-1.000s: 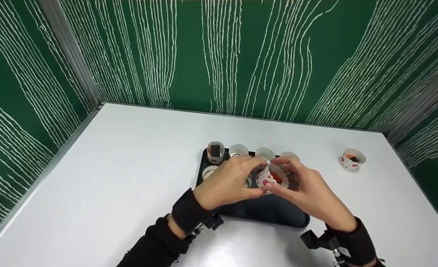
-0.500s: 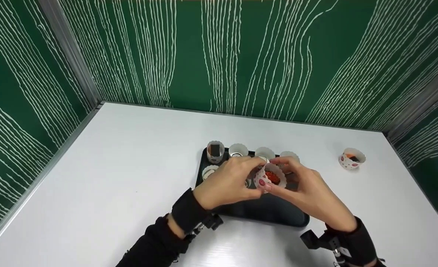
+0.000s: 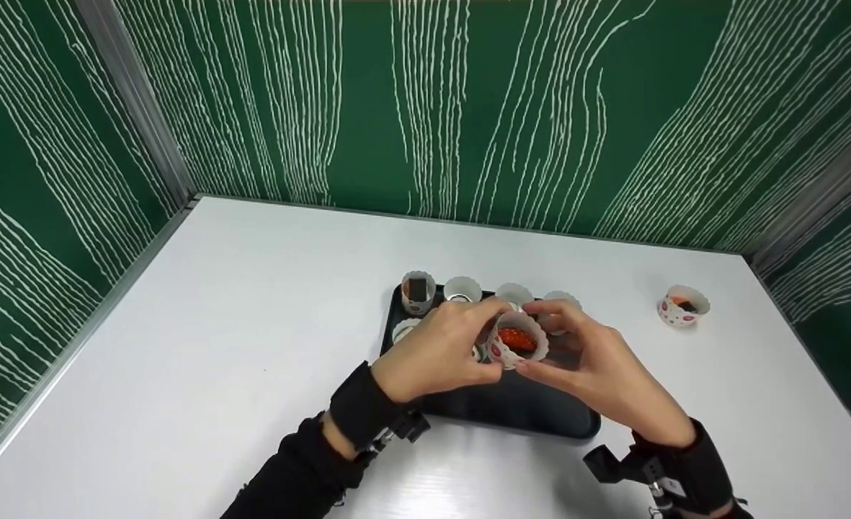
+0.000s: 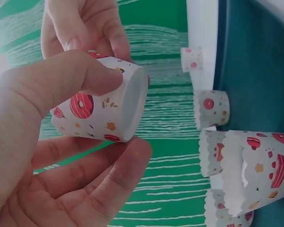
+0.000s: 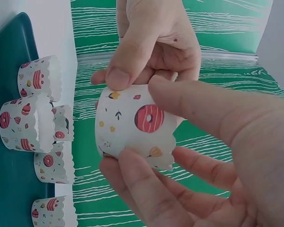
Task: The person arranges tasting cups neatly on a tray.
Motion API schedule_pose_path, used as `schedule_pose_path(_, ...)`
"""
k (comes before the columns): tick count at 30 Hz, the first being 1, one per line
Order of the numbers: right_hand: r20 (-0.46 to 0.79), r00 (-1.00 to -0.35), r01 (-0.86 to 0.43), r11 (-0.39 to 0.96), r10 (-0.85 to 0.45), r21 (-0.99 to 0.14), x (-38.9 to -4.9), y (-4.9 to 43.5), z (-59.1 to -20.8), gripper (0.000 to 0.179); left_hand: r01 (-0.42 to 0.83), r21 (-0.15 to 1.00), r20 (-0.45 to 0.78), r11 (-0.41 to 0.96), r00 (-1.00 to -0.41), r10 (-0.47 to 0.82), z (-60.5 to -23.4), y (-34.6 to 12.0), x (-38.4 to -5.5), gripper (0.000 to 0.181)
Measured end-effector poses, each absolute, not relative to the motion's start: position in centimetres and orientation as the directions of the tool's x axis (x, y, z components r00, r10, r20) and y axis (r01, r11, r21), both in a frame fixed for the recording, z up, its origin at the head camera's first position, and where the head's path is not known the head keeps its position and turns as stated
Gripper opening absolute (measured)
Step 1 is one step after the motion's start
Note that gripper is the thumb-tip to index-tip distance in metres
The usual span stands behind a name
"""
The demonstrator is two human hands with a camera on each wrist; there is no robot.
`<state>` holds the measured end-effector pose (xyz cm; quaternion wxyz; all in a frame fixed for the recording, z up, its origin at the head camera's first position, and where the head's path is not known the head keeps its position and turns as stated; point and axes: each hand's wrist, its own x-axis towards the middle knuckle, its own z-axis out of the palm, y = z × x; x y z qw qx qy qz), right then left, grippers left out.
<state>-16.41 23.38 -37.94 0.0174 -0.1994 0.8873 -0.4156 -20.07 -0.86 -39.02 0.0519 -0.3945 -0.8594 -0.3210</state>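
Observation:
A white paper baking cup printed with red donuts is held above the dark tray. Inside lies a glossy orange-red piece on something dark. My left hand grips the cup from the left; in the left wrist view its thumb lies on the printed wall and its fingers lie below. From the other side my right hand pinches the same cup, thumb at the near side. The right wrist view shows the cup's wall between the fingers of both hands.
Several similar paper cups stand on the tray, including one with a dark-wrapped piece at its back left corner. Another filled cup stands apart on the white table to the right. Green walls with white lines enclose the table.
The cup has shifted a little left between my fingers, and its opening now shows more fully, with the red piece in plain view. Both hands stay nearly where they were.

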Motion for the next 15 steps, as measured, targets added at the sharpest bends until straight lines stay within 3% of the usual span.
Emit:
schedule_pose_path(9,0.181,-0.906,-0.383,0.559,-0.382,-0.736,-16.57,23.37,-37.87,0.060,0.706,0.516,0.344,0.484,-0.689,0.638,-38.89,-1.05,-20.18,0.066)
schedule_pose_path(15,0.172,-0.911,-0.366,0.546,-0.374,-0.754,-16.78,23.43,-37.93,0.056,0.702,0.536,0.349,0.470,-0.690,0.634,-38.89,-1.00,-20.17,0.065)
